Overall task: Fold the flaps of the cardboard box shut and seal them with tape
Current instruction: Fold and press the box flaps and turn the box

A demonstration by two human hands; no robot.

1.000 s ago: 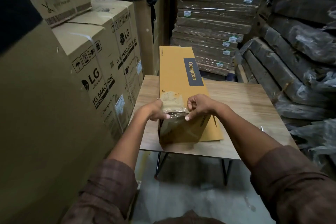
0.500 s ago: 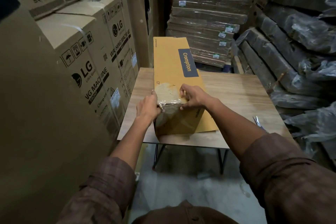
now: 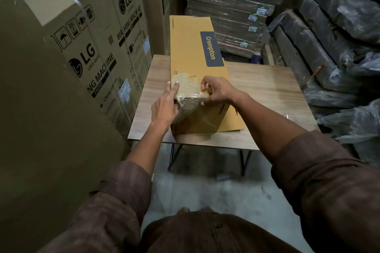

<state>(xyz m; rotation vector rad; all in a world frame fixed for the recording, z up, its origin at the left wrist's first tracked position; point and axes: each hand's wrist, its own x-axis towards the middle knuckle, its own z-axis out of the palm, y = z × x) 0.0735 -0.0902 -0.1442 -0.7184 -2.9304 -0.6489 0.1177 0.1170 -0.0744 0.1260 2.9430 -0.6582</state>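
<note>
Close on the left stood two LG washing machine cartons [image 3: 115, 51], hemming in the wooden surface [image 3: 267, 88] on that side, while plastic-wrapped bundles [image 3: 339, 47] crowded its right edge. Behind it rose a stack of flat wrapped cartons [image 3: 236, 6]. One long yellow Crompton box [image 3: 197, 63] lay lengthwise on the surface, its far end overhanging the back edge and its near end toward the person; its contents could not be seen. Clear tape [image 3: 189, 93] ran over the near top edge, across a torn patch of bare cardboard. The left hand [image 3: 164, 107] lay at the box's near left corner, forefinger straight and pressing the tape flat. The right hand [image 3: 218, 91] had its grip curled over the top edge, fingertips on top and thumb on the end face, pinching the tape there. Both brown sleeves [image 3: 329, 191] were rolled up.
</note>
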